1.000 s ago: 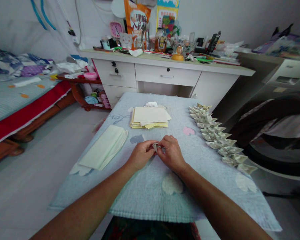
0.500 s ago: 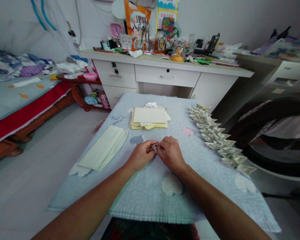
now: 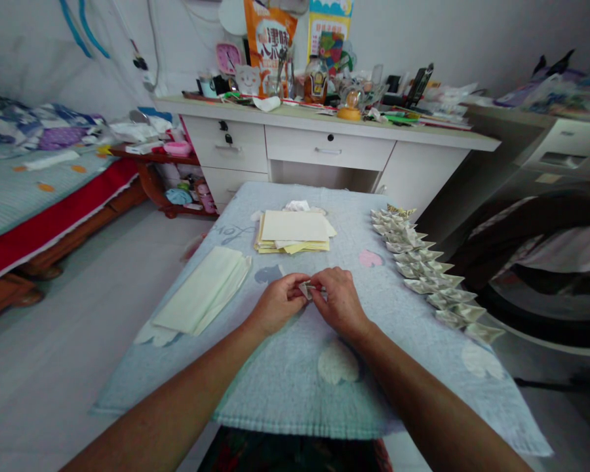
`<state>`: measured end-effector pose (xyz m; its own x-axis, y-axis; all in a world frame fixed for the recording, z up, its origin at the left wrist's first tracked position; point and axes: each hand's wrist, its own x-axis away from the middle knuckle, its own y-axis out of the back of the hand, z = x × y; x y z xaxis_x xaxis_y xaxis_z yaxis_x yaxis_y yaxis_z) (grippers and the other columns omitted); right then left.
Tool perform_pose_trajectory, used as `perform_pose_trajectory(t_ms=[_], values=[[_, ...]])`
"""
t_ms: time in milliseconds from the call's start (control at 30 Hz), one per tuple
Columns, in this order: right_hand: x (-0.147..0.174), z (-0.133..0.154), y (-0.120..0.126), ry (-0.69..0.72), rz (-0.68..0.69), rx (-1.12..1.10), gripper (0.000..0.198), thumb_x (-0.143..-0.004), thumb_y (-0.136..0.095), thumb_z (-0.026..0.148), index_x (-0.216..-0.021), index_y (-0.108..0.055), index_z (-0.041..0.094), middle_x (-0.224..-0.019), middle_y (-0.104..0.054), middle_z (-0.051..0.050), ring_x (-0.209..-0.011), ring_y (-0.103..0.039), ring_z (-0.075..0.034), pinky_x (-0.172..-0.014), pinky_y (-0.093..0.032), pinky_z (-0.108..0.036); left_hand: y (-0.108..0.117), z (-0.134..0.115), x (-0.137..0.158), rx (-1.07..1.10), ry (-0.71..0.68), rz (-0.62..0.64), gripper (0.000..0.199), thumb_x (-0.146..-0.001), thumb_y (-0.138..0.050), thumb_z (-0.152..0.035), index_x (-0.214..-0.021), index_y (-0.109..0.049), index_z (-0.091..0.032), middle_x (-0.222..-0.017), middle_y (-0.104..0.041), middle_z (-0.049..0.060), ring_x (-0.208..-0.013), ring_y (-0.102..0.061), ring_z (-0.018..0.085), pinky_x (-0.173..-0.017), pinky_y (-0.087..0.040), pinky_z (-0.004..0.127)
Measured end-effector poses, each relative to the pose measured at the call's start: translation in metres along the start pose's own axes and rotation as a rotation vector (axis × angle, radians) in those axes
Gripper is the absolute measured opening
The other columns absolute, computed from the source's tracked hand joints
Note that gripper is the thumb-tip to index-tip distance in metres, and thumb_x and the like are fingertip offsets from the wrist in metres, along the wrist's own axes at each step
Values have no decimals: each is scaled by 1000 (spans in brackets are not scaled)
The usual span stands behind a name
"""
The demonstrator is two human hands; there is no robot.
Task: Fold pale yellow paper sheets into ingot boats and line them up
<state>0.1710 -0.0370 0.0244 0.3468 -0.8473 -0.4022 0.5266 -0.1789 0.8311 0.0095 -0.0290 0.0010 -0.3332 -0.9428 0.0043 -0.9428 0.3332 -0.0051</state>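
Between my fingertips, over the middle of the cloth-covered table (image 3: 280,387), is a small folded piece of paper (image 3: 305,289). My left hand (image 3: 278,304) pinches its left side between thumb and fingers. On the other side, my right hand (image 3: 338,298) grips it with thumb and forefinger. Much of the paper is hidden by my fingers. Beyond my hands lies a stack of cream and yellow paper sheets (image 3: 295,227). To the left rests a pile of pale green paper (image 3: 201,292). Down the right side run rows of folded paper boats (image 3: 425,269).
A white desk (image 3: 324,124) crowded with jars, bags and small items stands behind the table. On the right is a washing machine (image 3: 560,177) with dark cloth in its opening. A bed (image 3: 39,190) and a small wooden shelf (image 3: 155,180) stand at the left.
My right fingers have shifted slightly on the folded paper, and a little more of it shows. The stacks and the boats stay where they were.
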Motion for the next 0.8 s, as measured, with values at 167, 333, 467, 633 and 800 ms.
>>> perform_pose_trajectory(t_ms=[167, 333, 467, 633, 800], values=[[1, 1, 0, 48, 7, -15, 7, -82, -61, 17, -85, -67, 20, -85, -59, -5, -86, -47, -20, -76, -30, -33, 2, 0, 1, -106, -37, -7, 47, -66, -58, -6, -112, -58, -14, -102, -68, 7, -81, -66, 15, -74, -51, 26], [1, 0, 2, 62, 20, -103, 20, -80, -60, 14, -98, -63, 21, -88, -61, -4, -88, -49, -21, -80, -33, -34, 1, -4, 3, -112, -44, 34, 46, -68, -61, -9, -114, -58, -14, -99, -69, 6, -76, -65, 14, -69, -50, 24], [1, -1, 6, 73, 17, -258, 33, -76, -59, 14, -108, -55, 20, -93, -61, -5, -89, -51, -21, -83, -38, -35, 1, -5, 4, -46, -51, 46, 42, -70, -67, -15, -111, -60, -14, -107, -68, 8, -82, -66, 16, -74, -51, 26], [2, -8, 13, 49, -42, -368, 55, -66, -53, 9, -119, -47, 19, -103, -55, -7, -95, -51, -22, -86, -43, -36, 5, -3, 5, -54, -51, -15, 42, -73, -67, -19, -114, -60, -15, -109, -67, 9, -85, -66, 17, -78, -50, 29], [1, -16, 13, -13, 46, -398, 41, -71, -60, 15, -111, -50, 18, -100, -57, -6, -91, -54, -20, -83, -44, -34, 7, 0, 4, -1, -75, -55, 45, -75, -69, -25, -117, -57, -16, -106, -68, 9, -92, -65, 19, -84, -48, 31]])
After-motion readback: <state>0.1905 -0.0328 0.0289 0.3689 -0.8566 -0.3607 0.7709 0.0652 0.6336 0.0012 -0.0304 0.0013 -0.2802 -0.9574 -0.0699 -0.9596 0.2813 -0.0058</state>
